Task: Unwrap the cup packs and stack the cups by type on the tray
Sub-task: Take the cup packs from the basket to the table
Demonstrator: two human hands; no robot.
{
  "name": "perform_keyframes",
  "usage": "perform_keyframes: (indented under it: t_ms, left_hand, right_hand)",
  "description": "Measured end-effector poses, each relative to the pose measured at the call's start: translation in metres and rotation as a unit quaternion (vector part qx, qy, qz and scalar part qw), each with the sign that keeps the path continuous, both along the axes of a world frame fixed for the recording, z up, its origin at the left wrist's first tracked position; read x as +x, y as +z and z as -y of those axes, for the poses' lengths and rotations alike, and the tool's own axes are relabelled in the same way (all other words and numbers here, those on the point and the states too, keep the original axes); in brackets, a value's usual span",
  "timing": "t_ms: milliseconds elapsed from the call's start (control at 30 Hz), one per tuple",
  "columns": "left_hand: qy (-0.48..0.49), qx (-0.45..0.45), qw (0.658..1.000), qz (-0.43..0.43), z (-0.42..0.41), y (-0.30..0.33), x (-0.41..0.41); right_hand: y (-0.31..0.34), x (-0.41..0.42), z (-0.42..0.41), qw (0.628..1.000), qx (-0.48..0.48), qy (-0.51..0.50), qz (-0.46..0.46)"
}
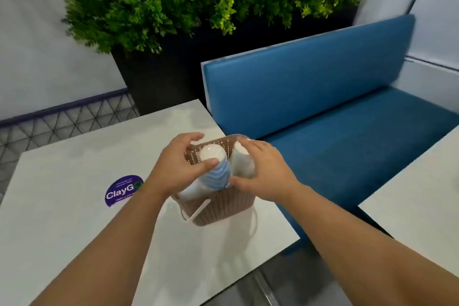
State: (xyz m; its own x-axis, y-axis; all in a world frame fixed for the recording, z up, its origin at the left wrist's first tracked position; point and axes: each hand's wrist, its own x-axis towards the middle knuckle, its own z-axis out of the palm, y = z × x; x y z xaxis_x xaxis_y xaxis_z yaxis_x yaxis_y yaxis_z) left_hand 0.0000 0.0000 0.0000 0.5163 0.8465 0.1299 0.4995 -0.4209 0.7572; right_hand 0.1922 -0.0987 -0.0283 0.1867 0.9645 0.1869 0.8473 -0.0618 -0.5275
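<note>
A brown woven basket with white handles stands near the right edge of a white table. Inside it lies a pack of cups with blue wavy stripes, tilted with its white end up. My left hand grips this striped pack, thumb on its upper end. Beside it, to the right, is a pack of plain white cups. My right hand covers the white pack, fingers curled over it and thumb at the striped pack's side. No tray is in view.
A round purple sticker is on the table left of the basket. A blue bench seat lies to the right, a second white table beyond it. A dark planter with green foliage stands behind.
</note>
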Motion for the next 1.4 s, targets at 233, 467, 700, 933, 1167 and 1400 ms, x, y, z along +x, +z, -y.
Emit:
perform_keyframes:
  t_ms: [233,467,700,933,1167,1400]
  left_hand:
    - [-0.027,-0.084,0.995,0.039,-0.01,-0.024,-0.001]
    - [0.1,-0.374,0.919,-0.068,-0.025,-0.039,0.025]
    - [0.082,-0.452,0.882,-0.106,-0.034,-0.045,0.041]
    - [0.061,-0.442,0.888,-0.111,-0.029,-0.059,0.045]
    - [0.029,-0.469,0.881,-0.062,-0.028,-0.057,0.036]
    - [0.028,-0.481,0.876,0.004,-0.022,-0.045,0.027]
  right_hand:
    - [-0.016,-0.038,-0.041,0.999,-0.006,-0.042,-0.019]
    - [-0.018,-0.031,-0.04,0.984,0.051,-0.102,-0.135]
    - [-0.017,-0.028,-0.039,0.981,0.067,-0.107,-0.145]
    - [-0.012,-0.021,-0.039,0.975,0.048,-0.138,-0.167]
    - [-0.005,-0.02,-0.043,0.978,0.04,-0.122,-0.165]
    - [0.013,-0.02,-0.048,0.971,0.116,-0.124,-0.169]
